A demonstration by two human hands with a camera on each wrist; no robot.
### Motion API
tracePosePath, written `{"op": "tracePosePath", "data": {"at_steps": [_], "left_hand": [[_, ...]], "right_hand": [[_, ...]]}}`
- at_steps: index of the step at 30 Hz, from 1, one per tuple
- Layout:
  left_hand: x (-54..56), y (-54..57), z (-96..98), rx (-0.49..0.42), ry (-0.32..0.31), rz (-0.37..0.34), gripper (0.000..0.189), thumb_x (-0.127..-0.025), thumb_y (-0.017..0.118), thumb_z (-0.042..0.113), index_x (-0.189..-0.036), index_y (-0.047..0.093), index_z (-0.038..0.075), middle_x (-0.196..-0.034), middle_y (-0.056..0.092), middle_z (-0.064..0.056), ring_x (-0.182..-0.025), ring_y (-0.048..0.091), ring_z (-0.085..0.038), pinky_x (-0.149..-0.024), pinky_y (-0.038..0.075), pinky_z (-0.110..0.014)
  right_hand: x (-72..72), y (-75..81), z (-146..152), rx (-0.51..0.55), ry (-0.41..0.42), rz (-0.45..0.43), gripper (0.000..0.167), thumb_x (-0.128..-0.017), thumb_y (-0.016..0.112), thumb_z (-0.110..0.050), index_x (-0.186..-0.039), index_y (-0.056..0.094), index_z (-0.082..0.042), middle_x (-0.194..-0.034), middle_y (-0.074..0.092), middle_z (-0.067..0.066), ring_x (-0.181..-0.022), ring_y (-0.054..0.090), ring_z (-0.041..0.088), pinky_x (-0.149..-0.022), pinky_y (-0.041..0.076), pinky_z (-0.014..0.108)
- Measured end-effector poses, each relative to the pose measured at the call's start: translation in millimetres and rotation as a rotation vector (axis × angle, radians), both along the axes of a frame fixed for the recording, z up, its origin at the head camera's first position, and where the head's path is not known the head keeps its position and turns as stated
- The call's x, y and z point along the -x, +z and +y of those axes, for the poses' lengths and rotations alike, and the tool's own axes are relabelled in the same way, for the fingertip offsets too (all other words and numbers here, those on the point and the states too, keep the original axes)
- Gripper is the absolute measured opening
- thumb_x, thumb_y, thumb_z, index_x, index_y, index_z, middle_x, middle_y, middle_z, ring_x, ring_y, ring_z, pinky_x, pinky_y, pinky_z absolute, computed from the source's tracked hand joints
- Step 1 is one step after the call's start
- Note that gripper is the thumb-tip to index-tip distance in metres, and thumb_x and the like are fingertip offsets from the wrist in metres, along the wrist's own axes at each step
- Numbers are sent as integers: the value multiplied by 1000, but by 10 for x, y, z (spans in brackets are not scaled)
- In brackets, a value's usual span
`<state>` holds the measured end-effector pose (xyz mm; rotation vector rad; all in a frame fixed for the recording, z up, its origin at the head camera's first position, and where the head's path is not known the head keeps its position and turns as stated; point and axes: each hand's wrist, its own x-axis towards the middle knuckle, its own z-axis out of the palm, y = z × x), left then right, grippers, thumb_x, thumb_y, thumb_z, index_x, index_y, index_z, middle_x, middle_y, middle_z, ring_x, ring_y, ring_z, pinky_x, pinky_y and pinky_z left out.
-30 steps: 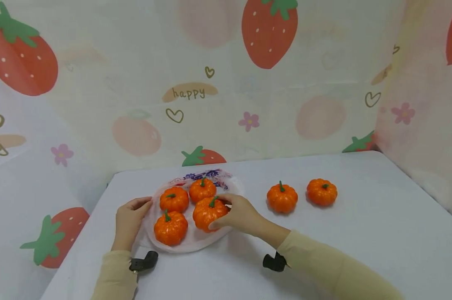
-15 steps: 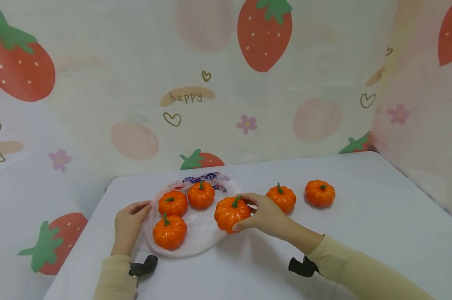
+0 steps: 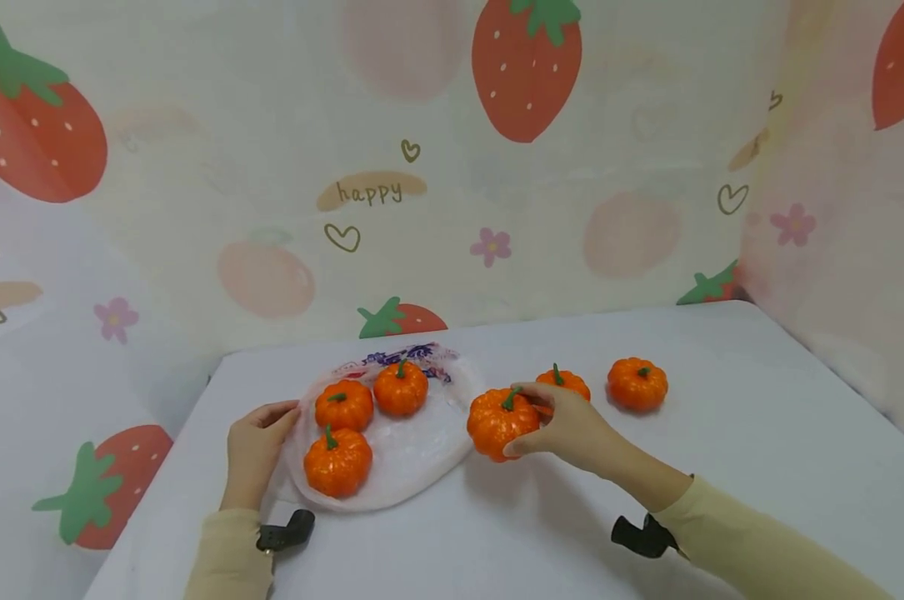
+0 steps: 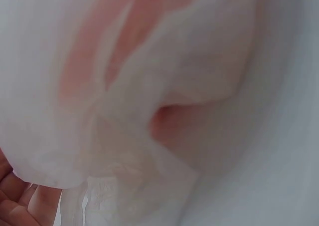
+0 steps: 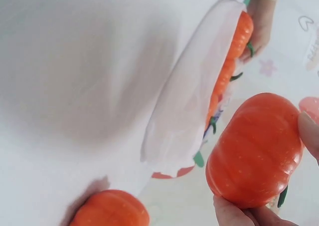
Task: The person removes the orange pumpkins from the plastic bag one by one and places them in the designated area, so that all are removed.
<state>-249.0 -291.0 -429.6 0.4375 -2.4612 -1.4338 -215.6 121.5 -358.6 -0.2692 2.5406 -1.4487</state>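
A small orange pumpkin (image 3: 502, 425) with a green stem is held up by my right hand (image 3: 575, 429), thumb on one side and fingers on the other. In the right wrist view the same pumpkin (image 5: 256, 148) hangs above the table. At the left, my left hand (image 3: 255, 450) pinches the rim of a thin white plastic bag (image 3: 414, 467), which stands spread wide. Inside the bag sit three more pumpkins (image 3: 339, 462). The left wrist view is mostly filled by blurred bag film (image 4: 129, 86), with some fingers (image 4: 42, 206) at its lower left edge.
Two pumpkins stand on the white table (image 3: 721, 433) to the right: one pumpkin (image 3: 571, 381) partly hidden behind my right hand, the other pumpkin (image 3: 637, 385) farther right. A strawberry-print curtain (image 3: 541, 225) rises behind the table and at both sides.
My right hand has lifted the pumpkin out of the bag and carried it to the right, past the bag's rim. My left hand keeps its place on the rim.
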Motion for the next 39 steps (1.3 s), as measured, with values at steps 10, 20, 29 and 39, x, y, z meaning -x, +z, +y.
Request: {"op": "tracePosePath", "data": {"at_steps": [10, 20, 29, 39], "left_hand": [[2, -21, -2, 1, 8, -4, 37, -97, 62, 35, -124, 70, 10, -128, 68, -12, -100, 57, -3, -76, 45, -2], [-18, -13, -3, 8, 9, -16, 39, -98, 61, 36, -126, 68, 10, -131, 66, -13, -114, 57, -18, -74, 42, 0], [14, -49, 22, 5, 9, 5, 39, -98, 62, 36, -125, 69, 9, -130, 67, -14, -111, 59, -17, -74, 43, 0], [16, -36, 5, 36, 18, 5, 38, -97, 63, 36, -123, 71, 10, -127, 69, -12, -101, 58, -5, -74, 44, -1]], "right_hand": [[-35, -87, 257, -84, -70, 7, 87, -69, 89, -35, -144, 51, -11, -148, 50, 19, -133, 49, 38, -106, 46, 53], [-120, -124, 492, -36, -42, 15, 89, -74, 87, -27, -146, 44, 2, -154, 40, 26, -136, 45, 47, -105, 47, 49], [-203, -147, 735, -83, -62, 35, 91, -76, 86, -28, -147, 41, 5, -154, 39, 26, -137, 44, 47, -105, 46, 50], [-246, -149, 917, -106, -87, 52, 90, -77, 85, -31, -147, 41, 3, -152, 43, 24, -137, 45, 46, -106, 45, 51]]}}
